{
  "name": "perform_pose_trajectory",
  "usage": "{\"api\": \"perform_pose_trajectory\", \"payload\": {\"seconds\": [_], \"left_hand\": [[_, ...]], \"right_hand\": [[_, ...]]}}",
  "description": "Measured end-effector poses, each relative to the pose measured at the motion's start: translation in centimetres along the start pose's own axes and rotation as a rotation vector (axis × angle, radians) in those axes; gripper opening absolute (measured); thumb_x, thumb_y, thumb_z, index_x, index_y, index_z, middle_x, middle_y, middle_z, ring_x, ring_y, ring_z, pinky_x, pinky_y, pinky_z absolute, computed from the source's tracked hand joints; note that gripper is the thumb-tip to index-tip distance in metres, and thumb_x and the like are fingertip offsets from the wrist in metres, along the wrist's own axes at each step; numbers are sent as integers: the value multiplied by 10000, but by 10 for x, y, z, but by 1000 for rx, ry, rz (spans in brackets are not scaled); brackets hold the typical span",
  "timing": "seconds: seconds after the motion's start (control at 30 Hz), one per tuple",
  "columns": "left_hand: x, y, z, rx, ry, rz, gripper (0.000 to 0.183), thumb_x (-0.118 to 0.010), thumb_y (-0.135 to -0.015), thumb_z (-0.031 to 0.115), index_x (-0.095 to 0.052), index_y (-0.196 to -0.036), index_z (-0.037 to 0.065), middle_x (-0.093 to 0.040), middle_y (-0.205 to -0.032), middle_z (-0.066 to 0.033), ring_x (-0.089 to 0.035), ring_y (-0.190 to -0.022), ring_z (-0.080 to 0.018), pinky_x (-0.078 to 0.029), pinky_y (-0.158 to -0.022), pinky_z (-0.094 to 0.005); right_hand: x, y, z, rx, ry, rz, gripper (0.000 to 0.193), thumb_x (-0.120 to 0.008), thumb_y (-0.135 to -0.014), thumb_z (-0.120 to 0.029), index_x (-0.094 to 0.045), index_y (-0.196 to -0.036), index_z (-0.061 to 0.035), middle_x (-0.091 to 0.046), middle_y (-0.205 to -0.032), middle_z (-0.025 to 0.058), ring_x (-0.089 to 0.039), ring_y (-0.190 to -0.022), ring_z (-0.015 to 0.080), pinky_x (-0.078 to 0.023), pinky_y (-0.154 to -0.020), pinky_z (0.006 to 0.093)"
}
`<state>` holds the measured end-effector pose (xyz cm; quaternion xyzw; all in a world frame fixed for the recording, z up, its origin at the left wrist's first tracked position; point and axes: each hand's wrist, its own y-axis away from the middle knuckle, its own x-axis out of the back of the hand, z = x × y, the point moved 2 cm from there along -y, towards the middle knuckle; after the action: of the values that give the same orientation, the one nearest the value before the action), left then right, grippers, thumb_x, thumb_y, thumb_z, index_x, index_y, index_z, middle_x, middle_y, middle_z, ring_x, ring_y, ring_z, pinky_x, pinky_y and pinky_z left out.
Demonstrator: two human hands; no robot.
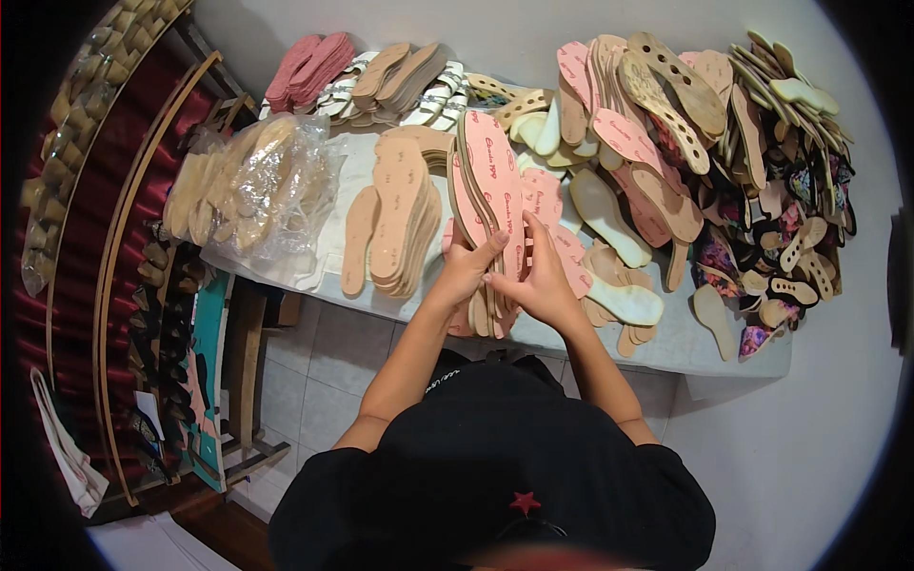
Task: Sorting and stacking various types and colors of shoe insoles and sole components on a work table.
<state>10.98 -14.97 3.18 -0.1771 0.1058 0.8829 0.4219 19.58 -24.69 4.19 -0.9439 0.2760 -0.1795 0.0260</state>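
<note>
1. Stack of pink insoles (490,171): long, flat, waisted shapes with smooth pink faces, red lettering and brownish layered edges. It stands between the two hands, above the front part of the pale worktop (684,331).
2. Left grip (465,272): closed on the stack's left side, thumb laid across the pink face.
3. Right grip (546,285): grasping the right side, fingers along the edge, thumb near its lower part.
4. Tan insoles (400,195), matte and thin, rise in a neat pile just left of the stack.
5. Clear plastic bag (286,181), crinkled and glossy, wraps pale sole shapes farther left.
6. Rough-looking pink soles (309,71) lie toward the wall, near white strappy pieces (443,100).
7. Wooden-looking forms (662,114), pierced with round holes, rest on the right-hand heap.
8. Floral pieces (716,259), dark and colourful, are jumbled beside them.
9. Deep-red curtain (84,314), satiny and folded, hangs at far left.
</note>
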Motion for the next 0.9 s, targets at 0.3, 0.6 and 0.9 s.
{"api": "perform_pose_trajectory", "payload": {"seconds": [0.3, 0.6, 0.9], "left_hand": [[66, 5, 40, 116, 33, -204, 396, -517, -897, 190, -364, -1217, 14, -505, -1141, -118, -512, -1019, -158, -448, -847, -315], [73, 7, 47, -158, -72, -297, 391, -590, -848, 132, -411, -1161, -19, -570, -1029, -105, -571, -887, -147, -486, -739, -271], [118, 3, 80, 149, 193, -426, 346, -275, -907, 163, -407, -1147, -50, -569, -1026, -205, -607, -817, -248, -527, -650, -341]], "right_hand": [[-59, -10, -24, -154, -572, 202, 612, -646, -726, -76, -353, -1249, 48, -481, -1115, 154, -542, -982, 201, -459, -811, 307], [-108, 12, -33, -38, -391, 473, 762, -692, -702, -71, -226, -1296, 29, -509, -1109, 174, -544, -992, 222, -451, -851, 324], [-58, 8, 43, -358, 237, 739, 880, -724, -659, -231, -205, -1291, 92, -471, -1125, 275, -482, -1075, 331, -383, -915, 409]]}}
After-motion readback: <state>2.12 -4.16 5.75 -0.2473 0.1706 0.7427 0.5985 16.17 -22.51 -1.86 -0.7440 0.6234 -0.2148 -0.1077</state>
